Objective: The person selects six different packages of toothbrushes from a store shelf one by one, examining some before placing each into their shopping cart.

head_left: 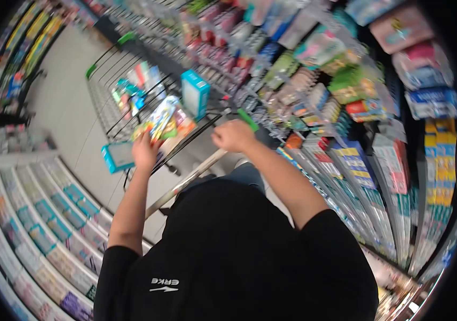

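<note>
A wire shopping cart (105,88) with green corner pieces stands in front of me, its pale handle bar (186,182) crossing near my body. My right hand (234,135) is closed round the right end of that bar. Over the near part of the cart, my left hand (145,152) is closed on a colourful package (153,128), whose outline is blurred. A teal box (195,94) stands upright at the cart's right side, and another teal and white box (117,157) lies just left of my left hand. Mixed colourful packets (132,88) lie deeper in the basket.
Shelves of hanging packaged goods (314,80) run close along the right. Low tiered shelves (47,224) with teal and white packs curve across the lower left. Pale floor tiles (63,80) show left of the cart, with another stocked shelf (17,48) beyond.
</note>
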Demonstrator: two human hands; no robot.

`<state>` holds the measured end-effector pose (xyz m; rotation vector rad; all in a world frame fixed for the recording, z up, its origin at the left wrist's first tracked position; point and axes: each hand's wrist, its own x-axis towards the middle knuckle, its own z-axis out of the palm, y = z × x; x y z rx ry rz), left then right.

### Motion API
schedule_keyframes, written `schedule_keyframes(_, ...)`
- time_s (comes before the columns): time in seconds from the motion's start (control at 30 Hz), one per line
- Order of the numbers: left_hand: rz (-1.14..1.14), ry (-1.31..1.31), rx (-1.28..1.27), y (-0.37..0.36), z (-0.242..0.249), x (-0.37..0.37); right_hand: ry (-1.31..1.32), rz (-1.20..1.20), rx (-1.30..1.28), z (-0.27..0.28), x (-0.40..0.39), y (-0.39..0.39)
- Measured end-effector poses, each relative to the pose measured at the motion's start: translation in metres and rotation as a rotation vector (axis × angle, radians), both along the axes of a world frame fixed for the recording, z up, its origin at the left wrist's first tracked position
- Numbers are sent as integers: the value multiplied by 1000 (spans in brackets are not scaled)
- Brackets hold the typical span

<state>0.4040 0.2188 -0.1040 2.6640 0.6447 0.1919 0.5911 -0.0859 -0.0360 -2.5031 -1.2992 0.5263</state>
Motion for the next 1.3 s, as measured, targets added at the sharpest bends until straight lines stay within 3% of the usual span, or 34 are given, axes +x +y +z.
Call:
schedule_keyframes(0.07, 80, -81, -27, 1, -6, 0, -20, 43, 72, -8, 4, 6)
schedule_keyframes(0.27, 124, 100, -124, 5, 15, 9, 8, 47, 54, -9, 3, 13)
schedule_keyframes(0.33, 135, 106, -29, 7, 12, 7, 1, 25, 36, -7, 2, 14)
schedule_keyframes(0.4, 62, -38, 79, 18, -6, 2, 26, 41, 48, -4, 1, 14)
schedule_keyframes(0.53, -33, -234, 46, 16, 6, -4, 29, -13, -33, 4, 2, 16)
schedule_keyframes(0.6, -33, -265, -34, -10, 42, -5, 56, 95, 270, -10, -2, 14)
schedule_keyframes(0.63, -78, -314, -53, -22, 57, -4, 39, 80, 275, -7, -7, 18)
schedule_keyframes(0.7, -153, -366, -121, -49, 89, 6, 155, -130, 726, 12, -24, 28)
schedule_keyframes(0.73, -204, -397, -122, -65, 105, 12, 139, -148, 727, 30, -30, 30)
schedule_keyframes(0.8, -331, -439, -111, -94, 124, 23, 508, -357, 745, 63, -43, 29)
schedule_keyframes(0.87, -407, -503, -99, -119, 137, 35, 866, -538, 988, 44, -53, 36)
schedule_keyframes(0.97, -517, -477, 43, -143, 144, 43, 788, -672, 1084, 48, -56, 23)
schedule_keyframes(1.07, -584, -462, -121, -162, 154, 52, 765, -780, 1087, 50, -54, 10)
schedule_keyframes(1.2, -664, -425, -94, -159, 147, 55, 895, -814, 1045, 48, -44, 0)
schedule_keyframes(1.27, -645, -411, -121, -157, 144, 50, 785, -814, 1142, 47, -40, -5)
schedule_keyframes(1.3, -603, -410, -120, -152, 138, 46, 920, -885, 1151, 64, -38, -12)
